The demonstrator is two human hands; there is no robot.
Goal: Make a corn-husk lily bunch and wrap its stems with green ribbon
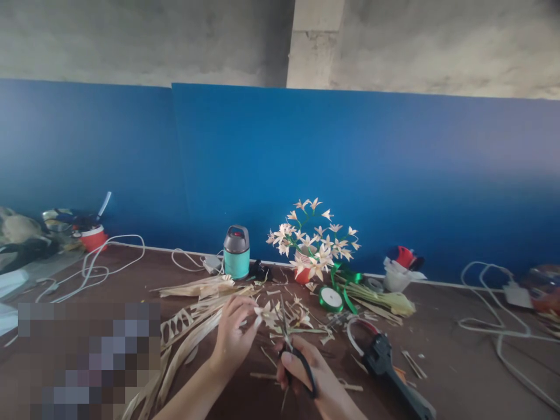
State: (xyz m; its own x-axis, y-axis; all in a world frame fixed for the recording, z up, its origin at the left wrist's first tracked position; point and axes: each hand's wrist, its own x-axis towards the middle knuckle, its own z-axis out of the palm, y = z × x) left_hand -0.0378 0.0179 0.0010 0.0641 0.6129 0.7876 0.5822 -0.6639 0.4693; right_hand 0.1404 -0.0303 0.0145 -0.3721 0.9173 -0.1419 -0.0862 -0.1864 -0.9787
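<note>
My left hand (236, 329) pinches a small pale flower (266, 315), which looks cut from dried husk, between thumb and fingertips. Black-handled scissors (298, 363) sit in my right hand (311, 373), with fingers around the handles and the blades pointing up and away beside the flower. The blade tips look slightly apart. Pale husk scraps and cut petals (301, 315) lie on the table just past my hands. Long dried husk strips (188, 344) spread out under and left of my left forearm.
Behind my hands stand a turquoise flask (237, 262) and a pot of pale flowers (312, 239). A green ribbon spool (331, 298) lies near them. A black glue gun (385, 361) rests at right. White cables (490, 326) loop at both sides. A blue partition (341, 151) closes the back.
</note>
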